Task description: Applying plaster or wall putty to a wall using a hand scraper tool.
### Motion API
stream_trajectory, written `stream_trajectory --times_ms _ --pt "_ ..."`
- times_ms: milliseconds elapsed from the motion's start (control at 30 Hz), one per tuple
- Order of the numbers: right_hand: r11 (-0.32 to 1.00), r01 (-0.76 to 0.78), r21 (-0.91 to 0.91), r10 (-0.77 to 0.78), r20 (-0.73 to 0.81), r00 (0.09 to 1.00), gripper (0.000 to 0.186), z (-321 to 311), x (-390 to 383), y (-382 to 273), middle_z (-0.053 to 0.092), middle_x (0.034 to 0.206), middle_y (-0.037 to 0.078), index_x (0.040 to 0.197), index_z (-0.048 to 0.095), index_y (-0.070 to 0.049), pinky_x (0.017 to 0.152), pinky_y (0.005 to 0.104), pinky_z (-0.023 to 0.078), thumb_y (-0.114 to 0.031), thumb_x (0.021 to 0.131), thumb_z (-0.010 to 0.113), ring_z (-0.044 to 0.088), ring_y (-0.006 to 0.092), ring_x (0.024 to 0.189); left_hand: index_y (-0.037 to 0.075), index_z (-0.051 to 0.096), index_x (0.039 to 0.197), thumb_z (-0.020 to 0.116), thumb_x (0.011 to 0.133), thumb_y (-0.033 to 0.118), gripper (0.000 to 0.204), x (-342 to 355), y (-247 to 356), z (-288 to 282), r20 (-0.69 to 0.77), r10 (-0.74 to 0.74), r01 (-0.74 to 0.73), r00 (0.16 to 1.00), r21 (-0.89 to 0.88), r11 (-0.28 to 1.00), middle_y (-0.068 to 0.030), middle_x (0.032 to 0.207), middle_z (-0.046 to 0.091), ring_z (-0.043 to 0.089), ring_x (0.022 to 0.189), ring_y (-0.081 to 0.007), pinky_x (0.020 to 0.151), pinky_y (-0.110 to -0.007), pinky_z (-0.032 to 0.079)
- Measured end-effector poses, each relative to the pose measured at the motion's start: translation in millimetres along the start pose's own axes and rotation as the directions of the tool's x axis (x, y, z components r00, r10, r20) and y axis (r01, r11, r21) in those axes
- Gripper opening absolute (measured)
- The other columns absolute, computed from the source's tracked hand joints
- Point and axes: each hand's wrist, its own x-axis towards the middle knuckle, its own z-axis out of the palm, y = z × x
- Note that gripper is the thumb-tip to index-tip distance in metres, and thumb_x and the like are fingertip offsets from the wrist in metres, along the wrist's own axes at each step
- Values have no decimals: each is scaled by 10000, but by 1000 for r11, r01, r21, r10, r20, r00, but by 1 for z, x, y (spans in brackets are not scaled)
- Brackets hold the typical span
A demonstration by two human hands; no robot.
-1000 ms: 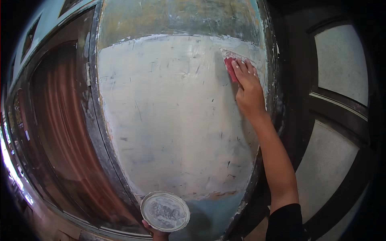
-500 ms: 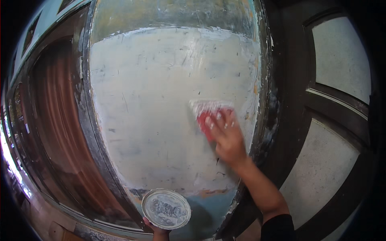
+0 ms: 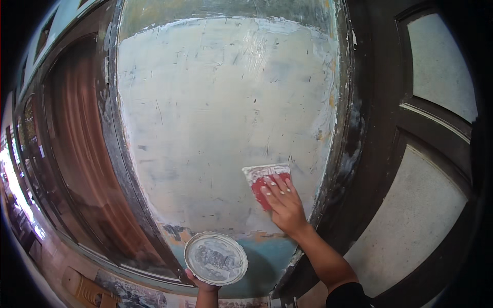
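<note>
Patchy white wall (image 3: 205,118) is filling the view, with the right hand (image 3: 287,213) clamping its fingers on a red scraper (image 3: 258,184) against it, wide edge running left-right beyond the fingertips, while the left hand (image 3: 203,288), fingers mostly hidden, is gripping a smeared round lid (image 3: 189,256) lower left.

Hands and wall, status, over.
Right hand holds red scraper, white paste on edge. Left hand holds round lid of paste. Wall mostly pale, dark marks showing. Lid hides some lower wall.
</note>
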Motion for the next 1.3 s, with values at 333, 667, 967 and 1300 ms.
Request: stream_trajectory --times_ms 333,667,967,1300 --pt "270 -572 774 546 366 753 165 -63 53 41 699 969 22 1139 649 31 772 251 516 -81 1025 610 600 52 870 183 324 1587 466 806 872 1051 0 -10 0 46 29 -33 999 92 995 -140 1599 356 405 1411 -429 1113 -663 381" --pt "968 -50 246 173 -512 841 344 -62 143 78 692 1209 179 1295 623 9 969 343 516 34 952 619 671 287 1129 186 330 1584 467 802 865 1045 2 -14 6 24 7 -9 1000 74 997 -139 1597 356 411 1409 -427 1123 -655 376" --pt "987 -14 -159 -15 -179 984 659 -10 163 88 479 1534 184 1485 493 -50 1191 556 306 -34 853 682 390 454 1443 190 330 1587 454 794 871 1052 9 -20 12 21 -14 12 1000 111 994 -130 1592 374 422 1409 -416 1116 -644 390" --pt "994 -98 -48 95 -57 994 675 -4 132 59 477 1537 189 1481 501 -37 1201 564 284 -26 834 693 377 462 1452 182 346 1578 485 785 876 1064 24 -31 2 25 -91 89 996 75 993 -138 1587 382 431 1402 -417 1114 -646 392"
